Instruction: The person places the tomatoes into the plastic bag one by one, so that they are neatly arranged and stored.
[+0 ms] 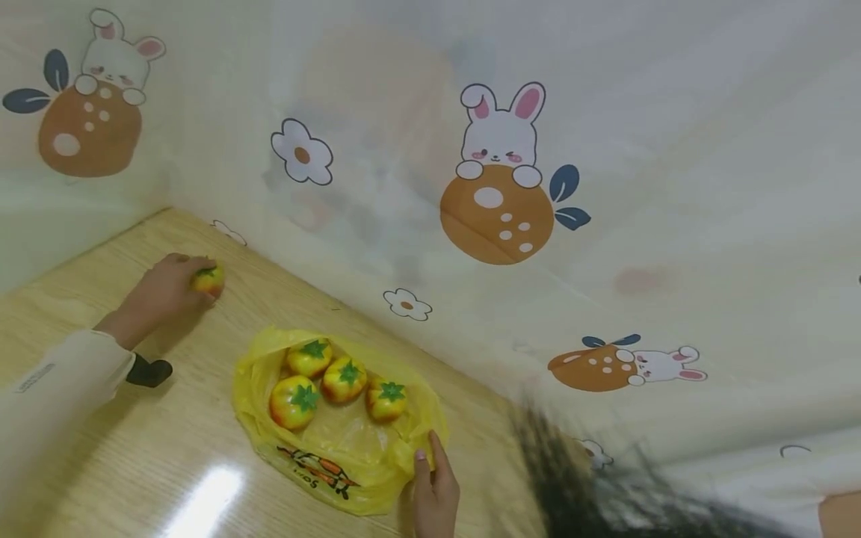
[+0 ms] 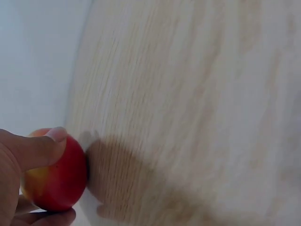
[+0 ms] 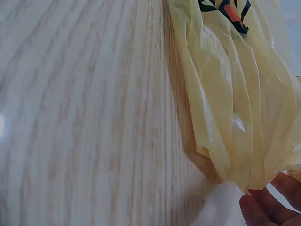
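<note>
My left hand (image 1: pixel 171 288) grips a yellow-and-red tomato (image 1: pixel 210 281) with a green star-shaped top, at the table's far left corner. In the left wrist view the thumb lies across that tomato (image 2: pixel 59 176), fingers beneath it, close against the wood. A yellow plastic bag (image 1: pixel 363 489) with dark and orange print lies opened wide in front of me. Inside sit several similar tomatoes (image 1: pixel 294 402), their green tops showing. At the bag's right end my right hand (image 1: pixel 437 493) pinches its edge; in the right wrist view the gathered plastic (image 3: pixel 235 141) runs down to the fingertips.
The wooden table (image 1: pixel 202 418) meets a pale cloth wall (image 1: pixel 377 187) printed with rabbits and flowers along its back and left. A dark strap end (image 1: pixel 149 371) hangs from the left sleeve. Blurred dark hair (image 1: pixel 572 478) covers the lower right.
</note>
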Motion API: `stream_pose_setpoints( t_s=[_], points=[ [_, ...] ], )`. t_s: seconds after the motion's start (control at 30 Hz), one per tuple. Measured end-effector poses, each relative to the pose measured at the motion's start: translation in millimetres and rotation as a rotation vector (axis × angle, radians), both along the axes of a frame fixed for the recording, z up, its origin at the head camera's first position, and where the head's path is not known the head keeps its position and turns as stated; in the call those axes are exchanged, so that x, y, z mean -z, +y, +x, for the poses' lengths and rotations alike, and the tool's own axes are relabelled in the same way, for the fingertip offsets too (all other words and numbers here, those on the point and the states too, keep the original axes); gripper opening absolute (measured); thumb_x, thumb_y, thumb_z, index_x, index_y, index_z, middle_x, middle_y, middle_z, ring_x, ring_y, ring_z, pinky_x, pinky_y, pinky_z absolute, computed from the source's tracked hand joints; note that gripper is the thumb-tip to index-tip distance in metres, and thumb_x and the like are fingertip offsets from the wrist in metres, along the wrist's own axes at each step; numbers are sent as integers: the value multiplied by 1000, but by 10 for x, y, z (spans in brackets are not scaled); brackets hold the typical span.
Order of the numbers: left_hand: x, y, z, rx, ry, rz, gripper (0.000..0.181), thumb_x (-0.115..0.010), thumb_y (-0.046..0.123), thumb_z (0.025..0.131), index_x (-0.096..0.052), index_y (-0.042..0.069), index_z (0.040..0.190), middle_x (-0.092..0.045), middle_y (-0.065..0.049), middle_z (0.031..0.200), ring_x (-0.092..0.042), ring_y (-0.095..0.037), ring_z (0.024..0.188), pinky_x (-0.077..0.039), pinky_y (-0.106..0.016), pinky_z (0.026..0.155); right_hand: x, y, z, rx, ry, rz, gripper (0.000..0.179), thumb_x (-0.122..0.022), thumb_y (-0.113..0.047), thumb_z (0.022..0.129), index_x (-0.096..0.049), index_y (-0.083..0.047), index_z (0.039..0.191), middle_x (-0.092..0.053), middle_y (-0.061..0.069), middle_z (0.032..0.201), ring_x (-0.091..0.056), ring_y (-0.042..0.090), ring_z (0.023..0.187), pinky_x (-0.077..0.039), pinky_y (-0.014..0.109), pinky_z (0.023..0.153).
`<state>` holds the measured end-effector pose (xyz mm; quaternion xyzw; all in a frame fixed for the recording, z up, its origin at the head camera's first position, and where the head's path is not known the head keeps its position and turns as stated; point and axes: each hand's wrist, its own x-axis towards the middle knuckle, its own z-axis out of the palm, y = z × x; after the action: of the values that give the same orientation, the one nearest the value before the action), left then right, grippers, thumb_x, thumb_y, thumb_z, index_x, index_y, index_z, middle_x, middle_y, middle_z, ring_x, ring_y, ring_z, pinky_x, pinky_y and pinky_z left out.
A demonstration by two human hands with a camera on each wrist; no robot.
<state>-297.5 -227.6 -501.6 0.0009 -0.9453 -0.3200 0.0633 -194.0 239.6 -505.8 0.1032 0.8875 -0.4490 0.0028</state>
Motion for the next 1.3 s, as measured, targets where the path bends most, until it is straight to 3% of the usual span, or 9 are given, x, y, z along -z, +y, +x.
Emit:
stream_pose_setpoints(
  t_s=[0.1,0.23,0.47,0.63,0.77,0.87,0.93,1.17,1.3],
  points=[
    [-41,75,113,17,19,-13,58,-69,15,79,-45,-5,129,-43,-38,119,-46,-50,103,-42,-60,79,7,11,8,-3,26,-1,53,-47,-47,92,-44,-19,137,-29,-8,48,-23,3,39,-34,23,42],
    [-14,152,224,37,48,-41,58,-70,17,79,-45,-4,127,-42,-39,117,-49,-50,98,-45,-59,75,-9,9,19,-3,28,-17,54,-47,-48,92,-44,-19,137,-29,-9,48,-23,3,38,-35,23,42],
    [71,248,306,26,84,-32,55,-69,25,83,-47,-2,125,-31,-40,131,-46,-55,105,-44,-62,77,-33,5,46,0,-19,-48,60,-47,-52,90,-42,-17,138,-37,-7,55,-23,5,39,-36,24,44],
    [46,250,310,38,141,-41,50,-69,20,81,-51,-4,121,-48,-32,121,-52,-45,99,-45,-55,76,-58,-5,71,-10,-29,-72,62,-47,-53,90,-41,-14,139,-33,-8,53,-23,5,39,-35,24,41],
    [-52,256,295,32,98,-2,69,-73,23,78,-39,-3,132,-56,-30,111,-57,-33,84,-47,-47,69,-92,4,80,-15,-2,-66,59,-47,-51,91,-42,-15,138,-26,-8,47,-19,6,38,-31,24,37],
    [-120,278,295,26,41,18,89,-74,27,77,-21,-6,140,-55,-34,107,-58,-35,79,-48,-47,66,-107,2,83,-14,15,-60,57,-47,-49,92,-43,-16,138,-26,-8,47,-20,6,38,-31,24,37],
    [-151,297,298,19,19,25,94,-74,28,76,-17,-9,140,-53,-36,107,-58,-37,80,-49,-48,67,-115,-4,88,-17,19,-64,56,-47,-48,92,-43,-16,138,-27,-8,47,-20,5,37,-32,24,38],
    [-237,349,308,26,102,-9,67,-75,19,73,-45,-15,123,-52,-35,115,-54,-43,97,-45,-54,80,-175,-25,106,-41,37,-71,54,-46,-44,94,-42,-13,138,-31,-7,49,-24,5,38,-36,24,42],
    [-292,379,324,40,104,14,67,-77,20,73,-47,-13,124,-54,-34,116,-56,-41,97,-46,-52,80,-169,-25,112,-33,13,-70,56,-46,-46,93,-41,-15,139,-35,-6,52,-24,5,39,-37,24,43]
  ],
)
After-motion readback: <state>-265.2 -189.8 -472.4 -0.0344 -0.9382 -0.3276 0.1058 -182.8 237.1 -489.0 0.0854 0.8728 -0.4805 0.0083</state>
